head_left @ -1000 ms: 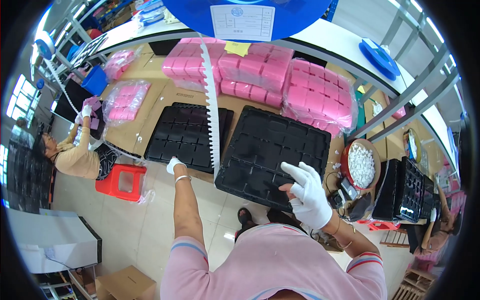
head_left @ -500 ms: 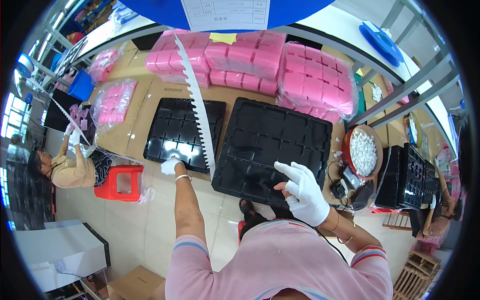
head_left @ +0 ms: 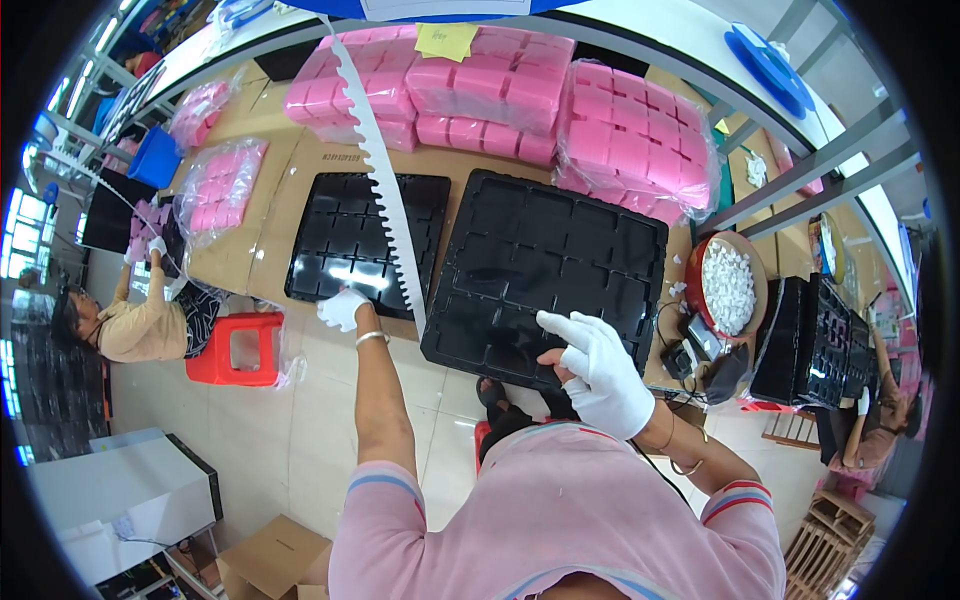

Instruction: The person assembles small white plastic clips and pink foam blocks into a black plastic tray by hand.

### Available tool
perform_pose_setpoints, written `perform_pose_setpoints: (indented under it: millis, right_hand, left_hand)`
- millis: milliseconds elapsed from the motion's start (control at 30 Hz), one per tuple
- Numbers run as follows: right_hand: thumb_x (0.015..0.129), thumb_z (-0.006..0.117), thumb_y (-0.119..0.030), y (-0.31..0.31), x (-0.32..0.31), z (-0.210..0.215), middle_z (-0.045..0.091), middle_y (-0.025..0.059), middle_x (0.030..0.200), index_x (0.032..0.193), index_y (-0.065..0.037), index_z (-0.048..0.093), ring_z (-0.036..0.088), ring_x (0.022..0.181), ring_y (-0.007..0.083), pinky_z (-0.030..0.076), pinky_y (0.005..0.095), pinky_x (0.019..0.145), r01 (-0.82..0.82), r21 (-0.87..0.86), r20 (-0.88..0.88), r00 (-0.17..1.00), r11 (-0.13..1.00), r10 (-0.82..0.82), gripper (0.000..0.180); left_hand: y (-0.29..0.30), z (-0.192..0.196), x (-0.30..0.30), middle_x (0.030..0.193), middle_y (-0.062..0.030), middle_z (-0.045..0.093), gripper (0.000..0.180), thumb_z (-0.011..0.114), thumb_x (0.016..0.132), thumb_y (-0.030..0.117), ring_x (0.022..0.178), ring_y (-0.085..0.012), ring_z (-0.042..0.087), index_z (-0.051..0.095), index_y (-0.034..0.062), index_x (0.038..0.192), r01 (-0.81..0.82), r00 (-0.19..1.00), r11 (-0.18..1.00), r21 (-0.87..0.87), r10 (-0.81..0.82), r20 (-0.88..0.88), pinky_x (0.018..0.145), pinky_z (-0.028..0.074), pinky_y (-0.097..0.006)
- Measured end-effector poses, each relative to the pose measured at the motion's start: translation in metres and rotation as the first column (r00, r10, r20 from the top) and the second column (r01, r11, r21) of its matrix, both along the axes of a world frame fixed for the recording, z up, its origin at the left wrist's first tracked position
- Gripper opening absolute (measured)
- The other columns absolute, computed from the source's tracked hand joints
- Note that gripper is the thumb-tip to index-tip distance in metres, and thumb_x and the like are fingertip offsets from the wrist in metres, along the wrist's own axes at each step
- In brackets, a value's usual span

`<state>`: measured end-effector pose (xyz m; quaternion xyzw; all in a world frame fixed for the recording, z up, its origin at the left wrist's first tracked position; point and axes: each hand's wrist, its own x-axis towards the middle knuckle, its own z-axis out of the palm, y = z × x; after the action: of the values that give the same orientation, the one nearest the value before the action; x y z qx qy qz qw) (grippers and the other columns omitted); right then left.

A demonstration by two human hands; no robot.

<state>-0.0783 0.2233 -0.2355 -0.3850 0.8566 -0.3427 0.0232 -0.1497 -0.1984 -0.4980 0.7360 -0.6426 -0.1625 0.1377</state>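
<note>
Two black moulded plastic trays lie side by side on the cardboard-covered table. At the front edge of the smaller left tray (head_left: 365, 225) is my left hand (head_left: 344, 309) in a white glove; its fingers are too indistinct to read. Over the near part of the larger right tray (head_left: 545, 235) is my white-gloved right hand (head_left: 603, 378). Its index finger stretches out to the left, and the bare thumb sits below, apart from it. Nothing shows between them. A long white toothed strip (head_left: 378, 175) hangs down in front of the left tray, its lower end between the trays.
Plastic-wrapped pink foam blocks (head_left: 640, 130) stand stacked along the back. A red-rimmed bowl of small white pieces (head_left: 728, 290) is at the right, by a black adapter (head_left: 680, 360). Metal rails (head_left: 800, 200) slant across the right. A co-worker (head_left: 130, 325) sits left beside a red stool (head_left: 235, 348).
The view has tilted, so the table and trays appear higher. My right hand sits slightly nearer the tray's front edge. My left hand stays by its tray. The left co-worker's hands have shifted.
</note>
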Motion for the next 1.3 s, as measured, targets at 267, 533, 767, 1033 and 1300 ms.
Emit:
perform_pose_setpoints:
  millis: [267,533,767,1033,1300]
  right_hand:
    - [0.084,0.061,0.006,-0.016,-0.010,-0.015,0.064,0.0161,0.133,0.106,0.000,0.070,0.065,0.113,0.0338,0.051,0.0371,0.095,0.066,-0.151,0.181,0.983,0.986,-0.038,0.025]
    - [0.096,0.058,-0.001,-0.093,-0.030,-0.086,0.070,0.0162,0.118,0.131,-0.004,0.061,0.070,0.105,0.0253,0.052,0.0321,0.093,0.235,-0.306,0.517,0.855,0.922,-0.046,0.036]
    - [0.100,0.058,-0.012,-0.169,-0.029,-0.111,0.062,0.0181,0.132,0.131,-0.001,0.059,0.064,0.114,0.0301,0.047,0.0342,0.101,0.065,-0.410,0.410,0.904,0.910,0.120,0.033]
    - [0.106,0.055,-0.035,-0.149,-0.035,-0.085,0.065,-0.0003,0.089,0.094,-0.007,0.064,0.055,0.070,0.0052,0.046,0.0217,0.059,0.024,-0.437,0.851,0.334,0.899,0.405,0.032]
    - [0.105,0.055,-0.031,-0.124,-0.042,-0.077,0.068,0.0034,0.098,0.108,-0.004,0.066,0.061,0.081,0.0092,0.052,0.0248,0.069,0.235,-0.491,0.871,0.162,0.839,0.464,0.029]
  left_hand:
    - [0.025,0.027,0.091,0.095,0.0020,0.064,0.045,0.062,0.102,0.036,0.070,-0.0041,0.047,0.064,0.0011,0.131,0.964,0.266,0.150,0.220,-0.477,-0.838,0.062,0.039,-0.021]
    - [0.047,0.071,0.109,0.093,0.0036,0.062,0.029,0.069,0.098,0.026,0.080,-0.0060,0.053,0.065,0.0032,0.116,0.988,0.141,0.002,0.157,-0.457,-0.878,0.071,0.044,-0.022]
    - [0.057,0.097,0.135,0.098,0.0001,0.063,0.040,0.081,0.085,0.008,0.087,-0.0084,0.057,0.062,0.0029,0.119,0.990,0.135,0.018,0.138,-0.369,-0.919,0.078,0.048,-0.024]
    - [0.097,0.150,0.158,0.099,-0.0019,0.070,0.030,0.076,0.082,0.000,0.086,-0.0101,0.062,0.066,-0.0008,0.109,0.970,0.123,-0.143,0.194,-0.400,-0.908,0.077,0.051,-0.026]
    - [0.161,0.161,0.139,0.083,-0.0022,0.072,0.020,0.074,0.089,0.013,0.075,-0.0071,0.062,0.072,0.0029,0.106,0.977,0.097,-0.108,0.185,-0.546,-0.832,0.068,0.049,-0.022]
